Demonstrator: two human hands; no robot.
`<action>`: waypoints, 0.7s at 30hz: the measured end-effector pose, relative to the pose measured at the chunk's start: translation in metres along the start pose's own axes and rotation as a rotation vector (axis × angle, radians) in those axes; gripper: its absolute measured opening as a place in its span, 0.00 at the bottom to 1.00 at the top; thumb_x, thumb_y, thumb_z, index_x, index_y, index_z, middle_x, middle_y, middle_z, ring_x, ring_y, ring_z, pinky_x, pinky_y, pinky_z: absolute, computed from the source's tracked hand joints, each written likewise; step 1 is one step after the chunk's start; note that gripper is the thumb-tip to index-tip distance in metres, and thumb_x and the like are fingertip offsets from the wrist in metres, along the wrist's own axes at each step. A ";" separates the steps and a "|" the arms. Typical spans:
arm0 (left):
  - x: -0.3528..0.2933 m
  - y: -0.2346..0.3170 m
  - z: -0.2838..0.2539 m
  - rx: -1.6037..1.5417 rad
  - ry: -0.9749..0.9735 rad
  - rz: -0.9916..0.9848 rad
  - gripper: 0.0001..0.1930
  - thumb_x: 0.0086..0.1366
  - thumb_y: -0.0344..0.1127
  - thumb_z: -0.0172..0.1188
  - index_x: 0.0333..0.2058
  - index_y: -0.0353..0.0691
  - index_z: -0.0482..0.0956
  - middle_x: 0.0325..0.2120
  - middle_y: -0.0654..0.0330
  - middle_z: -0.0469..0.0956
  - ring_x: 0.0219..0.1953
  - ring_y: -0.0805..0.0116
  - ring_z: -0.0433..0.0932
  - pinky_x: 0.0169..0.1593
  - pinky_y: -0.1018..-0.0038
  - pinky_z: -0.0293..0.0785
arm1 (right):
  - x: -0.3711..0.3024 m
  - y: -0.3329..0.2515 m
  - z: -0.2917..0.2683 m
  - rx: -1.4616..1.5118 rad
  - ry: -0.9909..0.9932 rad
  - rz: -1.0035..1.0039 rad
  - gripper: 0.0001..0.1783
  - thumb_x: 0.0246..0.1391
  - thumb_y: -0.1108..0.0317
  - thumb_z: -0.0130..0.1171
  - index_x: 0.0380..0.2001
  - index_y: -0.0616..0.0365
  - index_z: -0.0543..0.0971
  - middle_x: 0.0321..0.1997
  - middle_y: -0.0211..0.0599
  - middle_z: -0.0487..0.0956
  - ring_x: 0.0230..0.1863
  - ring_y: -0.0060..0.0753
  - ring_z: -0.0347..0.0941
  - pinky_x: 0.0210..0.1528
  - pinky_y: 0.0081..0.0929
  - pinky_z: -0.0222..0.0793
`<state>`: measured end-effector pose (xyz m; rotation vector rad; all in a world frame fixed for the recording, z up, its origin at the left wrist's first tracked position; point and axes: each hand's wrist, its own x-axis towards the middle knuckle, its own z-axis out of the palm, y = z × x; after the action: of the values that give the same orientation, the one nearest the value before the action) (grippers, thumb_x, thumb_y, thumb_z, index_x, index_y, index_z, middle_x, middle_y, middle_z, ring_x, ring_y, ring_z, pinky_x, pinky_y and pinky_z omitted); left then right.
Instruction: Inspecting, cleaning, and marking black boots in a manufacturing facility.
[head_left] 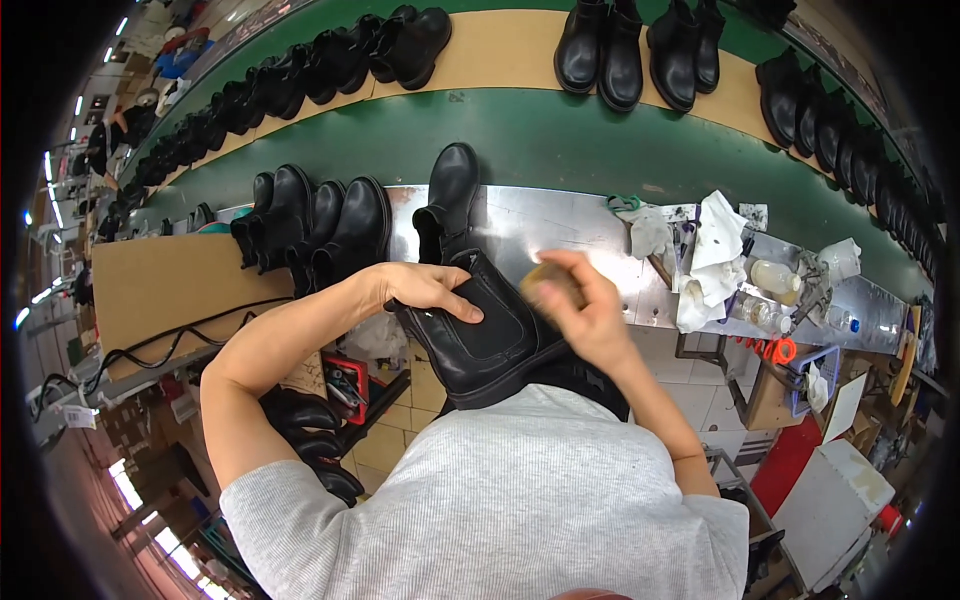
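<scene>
A black ankle boot (pixel 450 352) with an elastic side panel lies tilted at my lap, below the bench edge. My left hand (pixel 432 289) grips it by the shaft, thumb pressed over the panel and the other fingers partly hidden. In my right hand (pixel 592 318) is a small tan-brown pad (pixel 553 284), like a sponge or block, smeared by motion. The pad is close to the boot's right side; whether it touches is unclear. Just beyond the held boot, another black boot (pixel 455 190) lies on the metal bench top (pixel 540 222).
More black boots (pixel 340 225) stand left on the bench beside a cardboard box (pixel 165 285). At right are crumpled white cloths (pixel 715 240), clear bottles (pixel 768 312) and orange-handled scissors (pixel 782 350). Rows of boots (pixel 600 55) line the green conveyor (pixel 520 130) behind.
</scene>
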<state>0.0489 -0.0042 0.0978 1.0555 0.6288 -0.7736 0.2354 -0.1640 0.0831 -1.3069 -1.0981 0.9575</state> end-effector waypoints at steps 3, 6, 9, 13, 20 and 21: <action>-0.002 0.011 0.001 0.069 -0.062 -0.018 0.18 0.59 0.43 0.61 0.36 0.31 0.75 0.30 0.65 0.78 0.33 0.80 0.74 0.37 0.81 0.70 | 0.002 0.002 0.015 -0.206 -0.104 -0.130 0.18 0.47 0.68 0.62 0.42 0.62 0.73 0.30 0.43 0.74 0.32 0.39 0.74 0.31 0.27 0.70; 0.006 -0.010 -0.004 0.177 0.002 -0.002 0.20 0.58 0.46 0.61 0.34 0.30 0.74 0.27 0.67 0.75 0.30 0.81 0.72 0.34 0.82 0.68 | -0.016 0.001 -0.001 -0.189 -0.216 -0.117 0.17 0.47 0.69 0.62 0.41 0.62 0.74 0.30 0.42 0.75 0.31 0.39 0.75 0.31 0.26 0.70; 0.003 -0.007 -0.001 0.208 0.036 -0.006 0.20 0.58 0.48 0.61 0.31 0.31 0.74 0.23 0.69 0.72 0.27 0.82 0.69 0.31 0.82 0.65 | -0.023 0.009 -0.008 -0.179 -0.190 -0.059 0.15 0.49 0.68 0.61 0.40 0.63 0.74 0.31 0.42 0.76 0.30 0.37 0.76 0.32 0.26 0.71; 0.008 0.012 -0.001 0.293 -0.078 -0.009 0.23 0.56 0.51 0.62 0.28 0.32 0.73 0.22 0.67 0.70 0.27 0.79 0.67 0.30 0.79 0.63 | 0.003 -0.002 0.013 -0.120 -0.125 -0.119 0.14 0.51 0.70 0.59 0.40 0.64 0.74 0.31 0.42 0.76 0.30 0.36 0.76 0.32 0.25 0.70; 0.012 -0.009 -0.005 0.218 -0.077 0.026 0.24 0.57 0.53 0.61 0.23 0.35 0.70 0.18 0.69 0.66 0.22 0.81 0.63 0.25 0.78 0.60 | -0.030 0.015 -0.010 -0.209 -0.142 -0.113 0.13 0.49 0.71 0.60 0.38 0.64 0.75 0.30 0.40 0.77 0.28 0.33 0.76 0.30 0.24 0.71; 0.015 -0.009 -0.003 0.223 -0.083 0.023 0.24 0.57 0.53 0.61 0.23 0.35 0.70 0.18 0.69 0.66 0.22 0.81 0.63 0.25 0.78 0.60 | -0.022 0.008 -0.003 -0.154 -0.085 -0.146 0.12 0.50 0.72 0.60 0.37 0.64 0.74 0.29 0.39 0.77 0.28 0.31 0.77 0.30 0.23 0.72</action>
<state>0.0498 -0.0073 0.0805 1.2255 0.4662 -0.8773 0.2332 -0.1855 0.0742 -1.2988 -1.3362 0.8397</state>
